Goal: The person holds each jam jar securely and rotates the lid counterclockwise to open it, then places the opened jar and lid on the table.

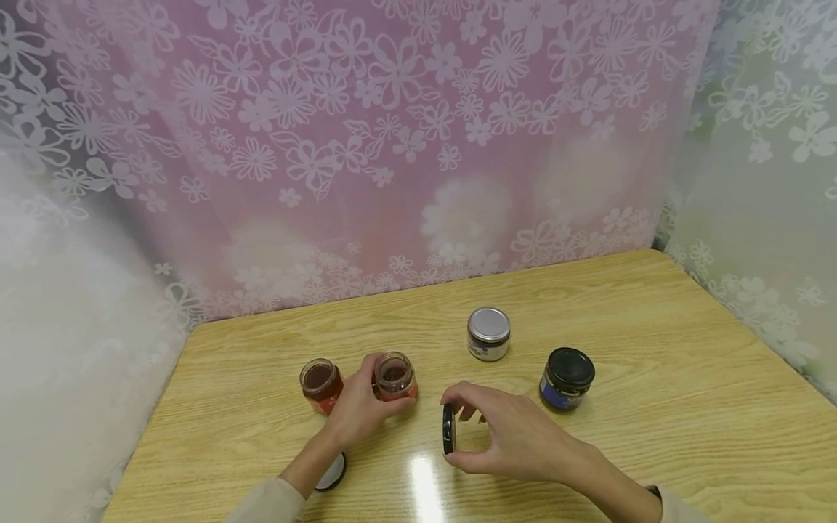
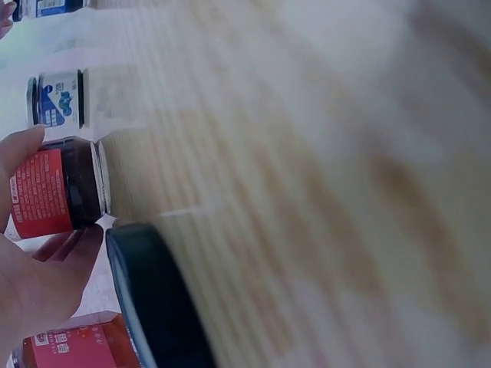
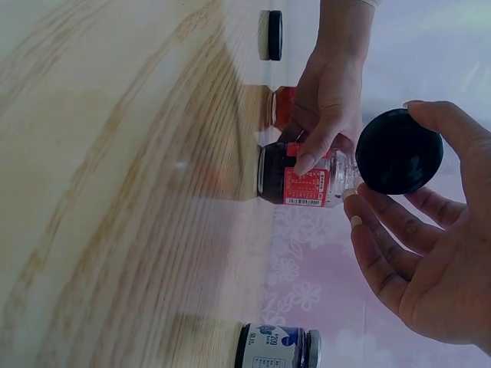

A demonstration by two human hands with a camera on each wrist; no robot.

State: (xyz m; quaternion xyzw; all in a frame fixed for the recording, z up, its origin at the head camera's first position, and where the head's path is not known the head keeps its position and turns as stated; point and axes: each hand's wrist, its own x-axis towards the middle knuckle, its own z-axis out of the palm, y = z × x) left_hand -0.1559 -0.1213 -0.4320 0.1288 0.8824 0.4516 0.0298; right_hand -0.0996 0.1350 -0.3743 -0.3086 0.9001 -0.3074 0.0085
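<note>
My left hand (image 1: 356,410) grips a glass jar (image 1: 395,374) with a red label; its mouth is uncovered and it stands upright on the table. Thumb and fingers go round its sides, as the left wrist view shows on the red label (image 2: 42,192). To the right, my right hand (image 1: 519,439) pinches a black lid (image 1: 448,428) by its rim, on edge above the table and apart from the jar. The lid's dark round face (image 3: 400,152) shows in the right wrist view. Left of my left hand is a second uncovered red-labelled jar (image 1: 320,385).
Beside my left forearm a loose lid (image 1: 332,472) lies with its pale inside up. A silver-lidded jar (image 1: 488,334) stands farther back. A black-lidded jar with a blue label (image 1: 567,379) stands to the right. A floral curtain (image 1: 392,160) hangs behind the wooden table (image 1: 686,407).
</note>
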